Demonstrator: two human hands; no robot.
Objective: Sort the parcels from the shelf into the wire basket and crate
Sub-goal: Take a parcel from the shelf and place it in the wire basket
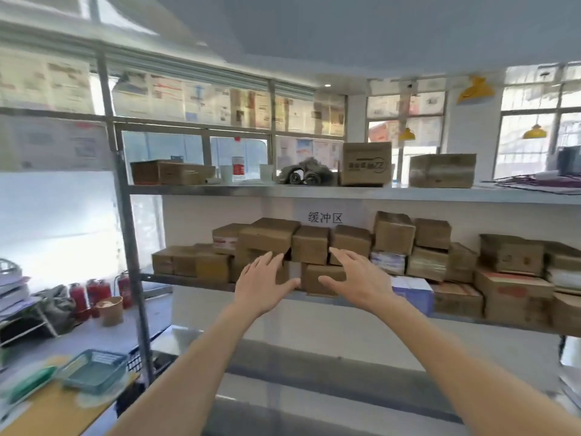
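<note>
Both arms reach forward toward the middle shelf (345,302), where brown cardboard parcels (309,245) are stacked in a row running from 9 o'clock to 3 o'clock. The left hand (262,283) has its fingers spread and nearly straight, holding nothing; its fingertips lie over the lower edge of a parcel at 11 o'clock of the hand, though whether they touch cannot be told. The right hand (353,278) is likewise spread wide with the thumb out toward the left hand, and holds nothing. Between the two hands sits a low parcel (317,280) at the shelf's front edge, with a smaller one on top of it. A white sign (324,218) with characters hangs on the wall above the stack, at 12 o'clock. The upper shelf (314,191) carries more boxes, cups and a bottle. At 7 o'clock a teal plastic tray (94,369) rests on a wooden surface (59,410), and red fire extinguishers (97,292) stand on the floor at 9 o'clock
</note>
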